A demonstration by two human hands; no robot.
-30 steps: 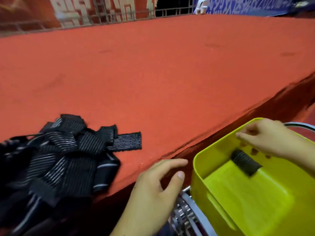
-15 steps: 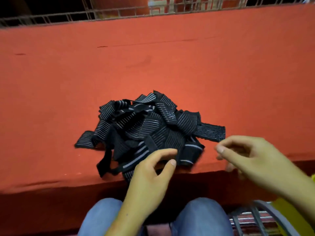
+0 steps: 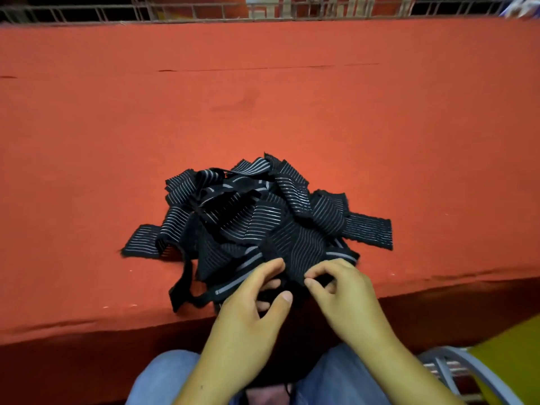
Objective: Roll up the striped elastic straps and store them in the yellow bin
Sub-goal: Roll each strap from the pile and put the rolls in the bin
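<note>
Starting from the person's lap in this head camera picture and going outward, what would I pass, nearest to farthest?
Blue-jeaned knees → left hand and right hand at the table's near edge → heap of striped straps → bare red table cover → metal railing.

Straps (image 3: 257, 226): black with thin pale grey-white stripes, and a few carry one wider grey band. Tabletop (image 3: 263, 112): plain orange-red cloth, with the front drop a darker maroon-red. Bin (image 3: 514, 355): plain yellow, blurred, only a corner shows at lower right. Jeans (image 3: 163, 375): light blue denim. Chair frame (image 3: 473, 366): silver-grey metal. Railing (image 3: 117, 8) along the top: grey bars against black and red patches.
</note>
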